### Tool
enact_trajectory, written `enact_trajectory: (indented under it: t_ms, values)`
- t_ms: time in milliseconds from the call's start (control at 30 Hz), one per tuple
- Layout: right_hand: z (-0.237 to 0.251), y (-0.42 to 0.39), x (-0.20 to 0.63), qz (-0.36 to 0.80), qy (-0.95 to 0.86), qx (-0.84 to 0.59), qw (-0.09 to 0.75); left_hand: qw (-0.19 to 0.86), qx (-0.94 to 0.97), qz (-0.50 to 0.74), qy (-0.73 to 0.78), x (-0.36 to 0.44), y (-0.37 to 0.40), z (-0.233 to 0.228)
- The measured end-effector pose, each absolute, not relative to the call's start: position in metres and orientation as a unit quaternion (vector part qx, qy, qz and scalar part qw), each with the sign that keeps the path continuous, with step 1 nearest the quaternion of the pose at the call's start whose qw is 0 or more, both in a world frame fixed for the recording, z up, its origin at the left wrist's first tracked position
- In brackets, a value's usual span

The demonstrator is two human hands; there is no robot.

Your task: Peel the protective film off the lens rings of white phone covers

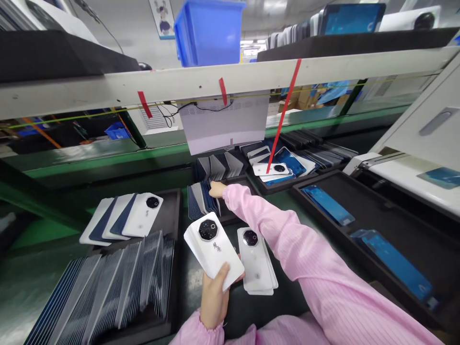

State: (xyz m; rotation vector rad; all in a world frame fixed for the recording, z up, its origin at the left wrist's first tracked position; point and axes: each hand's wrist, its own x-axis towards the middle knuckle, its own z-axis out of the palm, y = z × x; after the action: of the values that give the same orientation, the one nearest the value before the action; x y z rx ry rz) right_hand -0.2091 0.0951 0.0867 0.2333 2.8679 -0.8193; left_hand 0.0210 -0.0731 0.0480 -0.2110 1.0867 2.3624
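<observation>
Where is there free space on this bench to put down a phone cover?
The black tray on the right is mostly bare between its two blue film sheets. The green bench at far left is also open. It is crowded around the left hand, between the white stack and the rows of upright covers.

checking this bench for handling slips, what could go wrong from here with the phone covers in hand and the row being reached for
1. The left hand grips a small stack of white phone covers from below only; the top ones could slide off onto the stack on the table.
2. The right hand reaches into a tight upright row of covers; pulling one might tip its neighbours.
3. The pink sleeve passes just above the table stack and may brush it askew.
</observation>
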Motion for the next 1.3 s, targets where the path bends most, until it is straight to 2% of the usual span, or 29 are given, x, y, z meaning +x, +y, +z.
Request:
enact_trajectory:
  t_ms: [100,200,367,533,800,1133,1300]
  values:
    - [0.069,0.089,-0.199,-0.307,0.947,0.053,0.078,0.257,-0.077,0.875,0.403,0.022,-0.073,0.047]
    - [0.05,0.09,-0.178,-0.327,0.944,0.001,0.047,0.245,-0.078,0.876,0.408,0.021,-0.074,0.045]
    - [0.028,0.109,-0.156,-0.324,0.941,-0.097,0.022,0.24,-0.078,0.874,0.416,0.019,-0.072,0.043]
    - [0.019,0.12,-0.164,-0.317,0.94,-0.123,0.014,0.248,-0.073,0.864,0.431,0.02,-0.068,0.045]
    - [0.016,0.126,-0.167,-0.338,0.926,-0.17,0.007,0.248,-0.032,0.859,0.447,0.022,-0.06,0.042]
    - [0.013,0.125,-0.15,-0.401,0.896,-0.184,-0.049,0.236,-0.012,0.845,0.48,0.02,-0.064,0.051]
    - [0.035,0.129,-0.141,-0.443,0.878,-0.162,-0.079,0.251,0.023,0.841,0.478,0.007,-0.054,0.056]
